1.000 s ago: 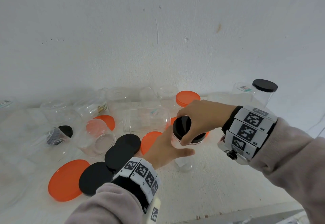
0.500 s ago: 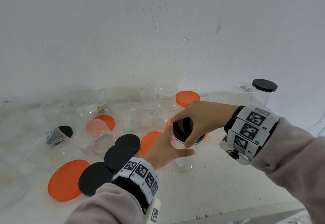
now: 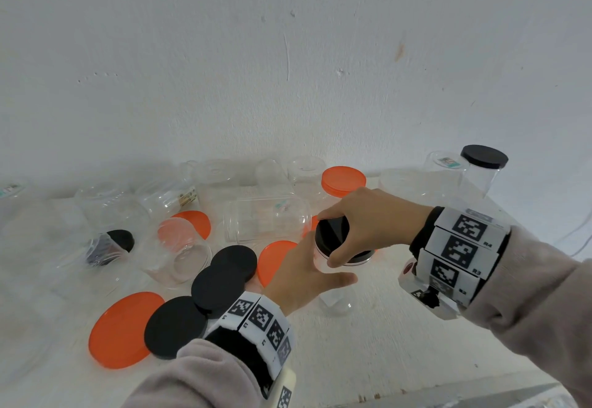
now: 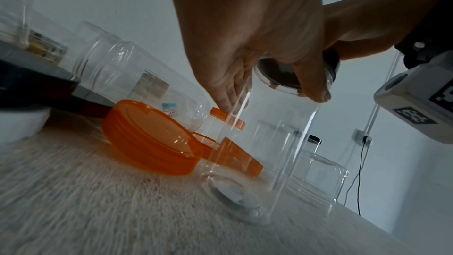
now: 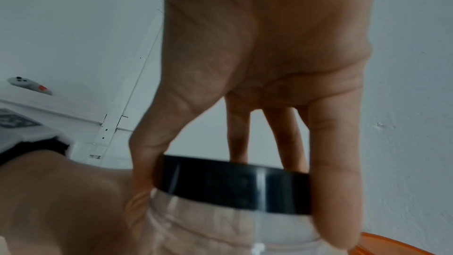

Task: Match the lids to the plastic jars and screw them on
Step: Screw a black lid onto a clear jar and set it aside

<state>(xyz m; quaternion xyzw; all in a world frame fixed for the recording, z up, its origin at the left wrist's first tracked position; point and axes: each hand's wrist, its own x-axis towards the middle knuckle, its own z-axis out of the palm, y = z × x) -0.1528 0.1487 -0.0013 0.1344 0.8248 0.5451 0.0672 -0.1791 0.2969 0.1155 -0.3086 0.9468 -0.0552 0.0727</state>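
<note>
A clear plastic jar [image 3: 336, 298] stands upright on the white table [image 3: 400, 343]. My left hand [image 3: 323, 266] grips its upper wall from the left. A black lid [image 3: 334, 233] sits on the jar's mouth, and my right hand [image 3: 326, 238] holds the lid's rim from above with thumb and fingers. In the right wrist view the right hand [image 5: 232, 187] clamps the black lid [image 5: 232, 183] over the jar [image 5: 220, 220]. Seen from the left wrist, the jar [image 4: 257, 152] is empty with the lid [image 4: 282, 73] on top.
Loose black lids [image 3: 224, 273] and orange lids [image 3: 125, 330] lie left of the jar. Several open clear jars [image 3: 266, 221] lie or stand toward the wall. A jar with a black lid [image 3: 483, 167] stands at back right, an orange-lidded one [image 3: 342, 180] behind my hands.
My right hand has shifted its fingers round the black lid's rim. The left hand and the jar stay in the same place.
</note>
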